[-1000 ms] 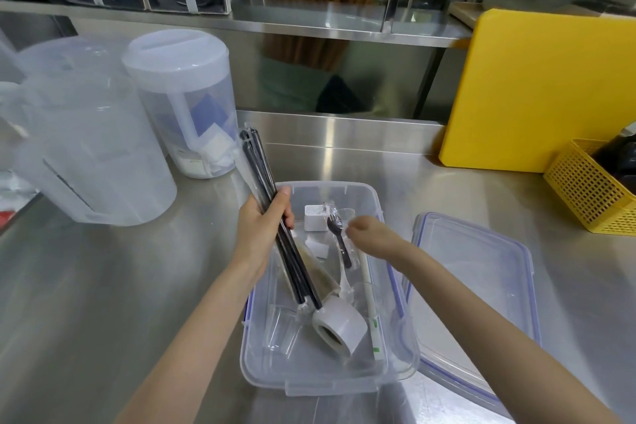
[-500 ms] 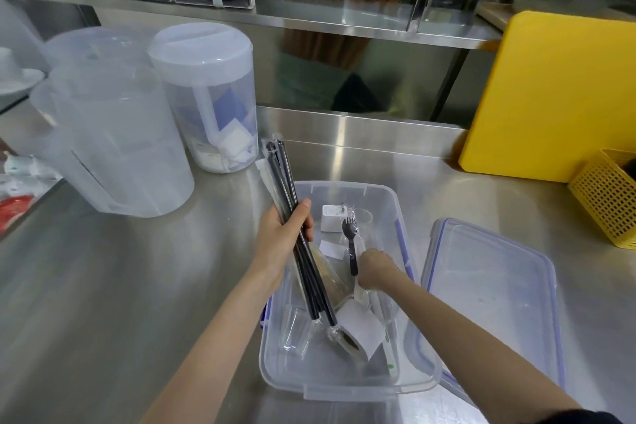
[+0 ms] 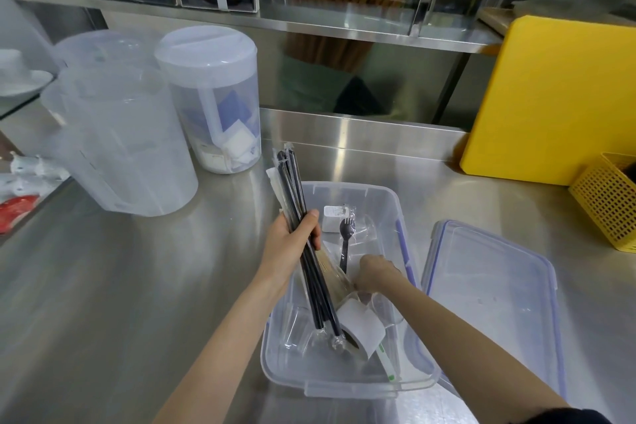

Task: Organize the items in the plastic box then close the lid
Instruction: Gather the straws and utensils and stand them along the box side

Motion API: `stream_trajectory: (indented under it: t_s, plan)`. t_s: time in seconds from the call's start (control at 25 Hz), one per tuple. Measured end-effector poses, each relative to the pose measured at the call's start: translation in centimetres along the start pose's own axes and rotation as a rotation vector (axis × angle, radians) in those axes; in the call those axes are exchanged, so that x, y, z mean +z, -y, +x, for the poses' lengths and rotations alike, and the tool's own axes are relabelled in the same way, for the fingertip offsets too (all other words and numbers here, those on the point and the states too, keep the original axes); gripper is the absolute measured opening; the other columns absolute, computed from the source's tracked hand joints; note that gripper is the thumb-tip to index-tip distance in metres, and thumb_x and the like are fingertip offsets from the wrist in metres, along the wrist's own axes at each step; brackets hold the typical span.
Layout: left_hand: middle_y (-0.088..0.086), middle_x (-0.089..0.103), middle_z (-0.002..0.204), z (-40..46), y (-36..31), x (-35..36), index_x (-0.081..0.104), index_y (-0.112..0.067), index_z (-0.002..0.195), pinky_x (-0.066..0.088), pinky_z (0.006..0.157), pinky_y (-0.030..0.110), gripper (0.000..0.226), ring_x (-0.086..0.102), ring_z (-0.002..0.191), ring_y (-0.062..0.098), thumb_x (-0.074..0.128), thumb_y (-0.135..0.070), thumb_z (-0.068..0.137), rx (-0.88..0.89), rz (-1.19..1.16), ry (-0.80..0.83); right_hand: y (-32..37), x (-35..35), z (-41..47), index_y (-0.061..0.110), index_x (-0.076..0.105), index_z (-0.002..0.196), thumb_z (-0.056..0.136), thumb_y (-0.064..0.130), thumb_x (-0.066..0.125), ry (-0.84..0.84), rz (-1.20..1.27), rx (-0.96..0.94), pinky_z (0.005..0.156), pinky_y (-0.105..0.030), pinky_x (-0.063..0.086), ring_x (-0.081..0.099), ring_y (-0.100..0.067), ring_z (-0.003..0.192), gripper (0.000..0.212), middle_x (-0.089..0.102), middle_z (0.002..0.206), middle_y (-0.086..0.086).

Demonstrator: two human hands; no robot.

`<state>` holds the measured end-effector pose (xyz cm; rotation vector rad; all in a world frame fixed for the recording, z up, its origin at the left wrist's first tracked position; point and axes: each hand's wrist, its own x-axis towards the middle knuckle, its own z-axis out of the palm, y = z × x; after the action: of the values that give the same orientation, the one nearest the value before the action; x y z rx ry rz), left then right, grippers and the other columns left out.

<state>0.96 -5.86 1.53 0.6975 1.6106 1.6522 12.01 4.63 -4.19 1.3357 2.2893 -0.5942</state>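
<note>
Two hands at work over the open plastic box on the steel desk. Left hand clenched around a bundle of wrapped black straws, angled into the box. Right hand reaches inside beside the black fork; its grip cannot be told. Sorting step, judged. Lid lies just right of the box. Next: lay straws flat, then fit lid.

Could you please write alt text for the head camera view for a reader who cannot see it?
A person's left hand holds a bundle of wrapped black straws over an open clear plastic box on a steel counter, while the right hand reaches inside. The lid lies beside the box.
</note>
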Motion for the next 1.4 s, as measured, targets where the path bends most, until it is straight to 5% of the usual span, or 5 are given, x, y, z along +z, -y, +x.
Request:
stream_trajectory:
  t_s: [0.6,0.96,1.08,1.24,1.4]
  plan:
    - [-0.004,0.052,0.050,-0.3,0.0,-0.5,0.051,-0.015,0.062,0.043,0.064,0.027,0.028,0.049,0.047,0.009,0.052,-0.017,0.090,-0.032,-0.006,-0.008,0.2,0.0,0.3,0.002,0.049,0.116,0.089,0.019,0.050,-0.100,0.159,0.000,0.075,-0.033,0.045,0.049,-0.023,0.086,0.032,0.050,0.097,-0.010]
    - [-0.004,0.071,0.091,-0.3,-0.5,0.7,0.063,-0.007,0.099,0.056,0.084,0.022,0.017,0.068,0.092,0.011,0.053,-0.018,0.091,-0.030,0.006,0.104,0.0,-7.3,-4.7,0.003,0.058,0.098,0.088,0.023,0.056,-0.603,0.482,-0.247,0.081,-0.043,0.052,0.061,-0.032,0.090,0.022,0.065,0.092,-0.013]
    - [-0.003,0.071,0.093,-0.5,-0.8,1.1,0.066,-0.015,0.095,0.051,0.097,0.033,0.012,0.067,0.098,0.016,0.058,-0.021,0.088,-0.012,0.053,0.123,1.1,-9.2,-7.2,0.004,0.060,0.093,0.088,0.023,0.059,-0.675,0.566,-0.418,0.068,-0.028,0.050,0.060,-0.019,0.074,0.019,0.064,0.080,-0.006]
    - [-0.012,0.072,0.085,-0.9,-1.8,1.7,0.061,-0.029,0.091,0.052,0.090,0.028,0.010,0.070,0.092,0.012,0.056,-0.021,0.089,0.074,0.085,0.195,3.2,-9.4,-8.9,0.018,0.054,0.076,0.083,0.021,0.067,-0.588,0.734,-0.530,0.051,-0.015,0.050,0.056,0.000,0.047,0.014,0.059,0.064,0.006]
    - [-0.013,0.058,0.046,-1.5,-2.3,1.4,0.055,-0.024,0.077,0.048,0.060,0.024,0.017,0.055,0.045,0.002,0.052,-0.015,0.091,0.114,0.131,0.172,4.2,-8.4,-9.2,0.020,0.053,0.076,0.084,0.025,0.064,-0.541,0.753,-0.512,0.057,-0.008,0.043,0.054,-0.002,0.054,0.015,0.054,0.062,0.013]
